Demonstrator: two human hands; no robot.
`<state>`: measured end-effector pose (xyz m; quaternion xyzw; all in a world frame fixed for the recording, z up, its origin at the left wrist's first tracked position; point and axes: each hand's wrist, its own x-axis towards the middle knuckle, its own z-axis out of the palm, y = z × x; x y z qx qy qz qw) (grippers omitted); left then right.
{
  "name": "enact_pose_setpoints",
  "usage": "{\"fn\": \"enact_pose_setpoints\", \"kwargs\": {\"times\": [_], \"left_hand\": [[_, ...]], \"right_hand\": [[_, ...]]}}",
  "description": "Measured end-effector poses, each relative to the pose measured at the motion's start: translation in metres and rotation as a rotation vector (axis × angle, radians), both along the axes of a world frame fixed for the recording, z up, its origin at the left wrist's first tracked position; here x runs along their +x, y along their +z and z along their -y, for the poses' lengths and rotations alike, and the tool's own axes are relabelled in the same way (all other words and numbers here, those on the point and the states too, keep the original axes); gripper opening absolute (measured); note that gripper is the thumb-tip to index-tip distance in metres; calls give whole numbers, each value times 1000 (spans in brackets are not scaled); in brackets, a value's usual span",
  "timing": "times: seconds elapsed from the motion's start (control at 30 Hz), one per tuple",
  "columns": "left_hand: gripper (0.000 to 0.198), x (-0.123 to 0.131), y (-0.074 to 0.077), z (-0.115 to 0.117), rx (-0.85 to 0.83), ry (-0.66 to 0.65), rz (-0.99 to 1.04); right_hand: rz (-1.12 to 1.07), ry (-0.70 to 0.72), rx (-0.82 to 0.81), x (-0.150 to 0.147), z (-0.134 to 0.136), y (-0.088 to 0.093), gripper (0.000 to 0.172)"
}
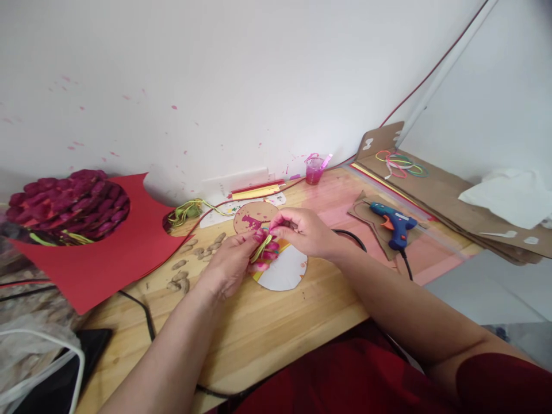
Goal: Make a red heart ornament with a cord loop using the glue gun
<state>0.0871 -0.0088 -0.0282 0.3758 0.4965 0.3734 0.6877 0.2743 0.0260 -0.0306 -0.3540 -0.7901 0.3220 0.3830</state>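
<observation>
My left hand is closed around a small bundle of yellow-green strips, fingertips stained pink. My right hand pinches the top of the same bundle from the right. Both hands hover just above a white paper cut-out lying on the wooden table. A round cardboard disc with pink paint marks lies just behind the hands.
A blue glue gun rests on cardboard at the right, its black cord trailing toward me. Red paper sheet and a dark magenta petal-covered disc lie left. A pink cup stands by the wall. Coloured rubber bands lie on cardboard sheets.
</observation>
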Motion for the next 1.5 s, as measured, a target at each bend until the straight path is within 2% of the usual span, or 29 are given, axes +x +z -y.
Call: {"fn": "enact_pose_setpoints", "kwargs": {"times": [0.07,0.2,0.27,0.37,0.47,0.77,0.97,1.23,1.5], "left_hand": [[36,0,1,-1,96,48,-49],[27,-4,4,-5,421,152,-188],[26,-6,6,-5,484,153,-189],[29,-5,6,-4,411,66,-83],[34,-1,4,-2,280,-21,28],[26,6,4,3,19,62,30],[12,4,3,2,-36,55,140],[3,4,4,1,-90,61,220],[10,3,2,1,-109,63,217]], "right_hand": [[29,14,39,1,1,2,9],[73,48,100,1,3,5,6],[79,74,134,0,5,7,6],[74,101,177,-1,7,7,7],[35,115,151,-2,7,6,8],[74,67,185,-1,4,4,7],[40,33,97,-1,3,3,7],[-29,23,19,0,1,2,8],[-101,57,-54,-1,2,2,7]]}}
